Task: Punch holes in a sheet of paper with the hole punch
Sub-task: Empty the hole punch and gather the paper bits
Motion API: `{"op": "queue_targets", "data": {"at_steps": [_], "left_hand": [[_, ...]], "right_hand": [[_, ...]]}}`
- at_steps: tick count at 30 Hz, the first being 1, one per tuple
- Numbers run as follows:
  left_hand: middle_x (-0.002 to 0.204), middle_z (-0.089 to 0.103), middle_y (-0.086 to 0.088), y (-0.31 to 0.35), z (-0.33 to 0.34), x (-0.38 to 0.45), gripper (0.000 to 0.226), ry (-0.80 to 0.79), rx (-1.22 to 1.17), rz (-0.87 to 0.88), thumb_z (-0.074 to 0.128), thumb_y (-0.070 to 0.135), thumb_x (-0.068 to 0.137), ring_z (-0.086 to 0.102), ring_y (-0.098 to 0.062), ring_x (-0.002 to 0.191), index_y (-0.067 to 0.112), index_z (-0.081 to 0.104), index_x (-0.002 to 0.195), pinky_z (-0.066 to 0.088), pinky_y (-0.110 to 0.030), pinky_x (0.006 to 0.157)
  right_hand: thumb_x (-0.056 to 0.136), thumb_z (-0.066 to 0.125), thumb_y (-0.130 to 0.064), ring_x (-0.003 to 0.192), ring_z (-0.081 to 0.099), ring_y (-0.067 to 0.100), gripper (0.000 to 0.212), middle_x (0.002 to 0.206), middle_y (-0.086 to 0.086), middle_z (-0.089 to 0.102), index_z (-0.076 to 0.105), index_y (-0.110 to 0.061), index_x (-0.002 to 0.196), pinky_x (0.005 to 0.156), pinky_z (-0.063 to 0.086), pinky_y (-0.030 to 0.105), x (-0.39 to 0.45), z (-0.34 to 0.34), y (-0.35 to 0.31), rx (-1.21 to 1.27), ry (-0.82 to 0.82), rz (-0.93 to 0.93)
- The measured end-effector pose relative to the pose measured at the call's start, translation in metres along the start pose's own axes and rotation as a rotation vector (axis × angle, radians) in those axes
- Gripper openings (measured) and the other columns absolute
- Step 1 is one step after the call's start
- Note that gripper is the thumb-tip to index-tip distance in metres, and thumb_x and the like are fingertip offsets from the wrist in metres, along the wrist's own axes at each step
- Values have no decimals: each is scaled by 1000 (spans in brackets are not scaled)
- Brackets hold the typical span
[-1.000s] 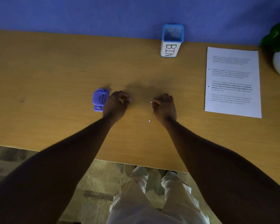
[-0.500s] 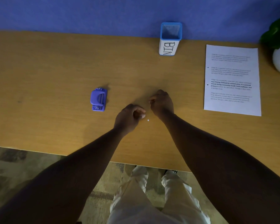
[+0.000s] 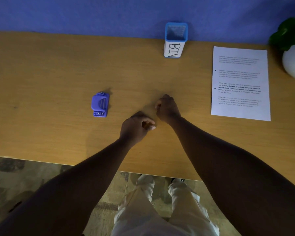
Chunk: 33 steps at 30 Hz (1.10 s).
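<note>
The purple hole punch sits on the wooden desk, left of my hands. A printed sheet of paper lies flat at the right, with two small dark holes along its left margin. My left hand rests on the desk with thumb and forefinger pinched together on the spot where a tiny white paper dot lay. My right hand is just beyond it, fingers curled shut; anything inside it is hidden. Neither hand touches the punch or the sheet.
A blue mesh cup labelled BIN stands at the back edge against the blue wall. A white pot with a green plant is at the far right. The desk's front edge runs near my legs.
My left hand left the punch's side and moved right and nearer, pinching over the white dot, which no longer shows. My right hand shifted slightly away and stayed closed.
</note>
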State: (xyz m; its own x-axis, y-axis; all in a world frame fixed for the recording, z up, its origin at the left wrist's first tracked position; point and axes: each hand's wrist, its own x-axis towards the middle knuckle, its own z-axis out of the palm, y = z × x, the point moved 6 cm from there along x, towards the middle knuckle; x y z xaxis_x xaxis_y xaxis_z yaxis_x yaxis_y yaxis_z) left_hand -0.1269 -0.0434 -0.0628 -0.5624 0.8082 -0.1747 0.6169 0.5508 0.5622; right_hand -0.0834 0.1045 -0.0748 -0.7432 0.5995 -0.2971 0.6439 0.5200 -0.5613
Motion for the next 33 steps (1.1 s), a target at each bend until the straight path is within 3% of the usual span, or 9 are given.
{"op": "queue_targets", "data": {"at_steps": [2, 8, 13, 16, 22, 26, 33], "left_hand": [[99, 63, 19, 2, -2, -1, 18, 21, 46, 4, 74, 49, 79, 56, 3, 82, 36, 73, 92, 43, -20, 62], [96, 65, 15, 7, -1, -3, 15, 21, 115, 33, 72, 46, 82, 63, -3, 79, 33, 73, 89, 47, -22, 62], [102, 64, 13, 14, 2, -3, 13, 1, 209, 29, 67, 42, 87, 65, -9, 80, 31, 71, 91, 44, -24, 62], [106, 62, 12, 15, 5, -1, 15, -31, 235, 9, 63, 42, 89, 66, -11, 81, 29, 70, 95, 41, -24, 63], [110, 62, 9, 7, 4, 11, 16, -32, 172, -86, 61, 39, 92, 66, -14, 86, 26, 68, 99, 48, -28, 69], [111, 63, 7, 5, -4, 27, 13, 8, 87, -156, 59, 33, 94, 66, -16, 90, 27, 69, 99, 40, -25, 67], [111, 65, 5, 22, -27, 82, 17, 52, -41, -220, 55, 32, 93, 65, -19, 95, 30, 71, 97, 46, -28, 71]], "right_hand": [[86, 59, -1, 107, 53, 26, 11, 113, 10, 55, 68, -8, 86, 84, 50, 33, 0, -1, 1, 10, 1, 0], [87, 57, -3, 107, 54, 29, 14, 115, 14, 55, 70, -3, 94, 88, 50, 35, 0, -1, 0, -5, 6, -19], [88, 57, -6, 108, 53, 28, 18, 116, 14, 54, 69, -1, 100, 88, 49, 32, 2, 0, 4, 7, 11, 12], [87, 58, -5, 106, 55, 26, 17, 114, 12, 55, 68, -2, 101, 81, 45, 25, 2, 0, 6, 36, 12, 48], [88, 59, -9, 103, 60, 28, 16, 117, 15, 56, 70, -4, 98, 82, 45, 26, 2, -5, 8, 47, -5, 68], [91, 59, -15, 107, 58, 29, 25, 121, 17, 55, 67, 0, 108, 80, 40, 22, 4, -7, 11, 92, 0, 110], [91, 60, -12, 87, 61, 20, 13, 105, 8, 56, 65, -3, 99, 72, 51, 32, 20, -47, -2, 236, 214, 0]]}}
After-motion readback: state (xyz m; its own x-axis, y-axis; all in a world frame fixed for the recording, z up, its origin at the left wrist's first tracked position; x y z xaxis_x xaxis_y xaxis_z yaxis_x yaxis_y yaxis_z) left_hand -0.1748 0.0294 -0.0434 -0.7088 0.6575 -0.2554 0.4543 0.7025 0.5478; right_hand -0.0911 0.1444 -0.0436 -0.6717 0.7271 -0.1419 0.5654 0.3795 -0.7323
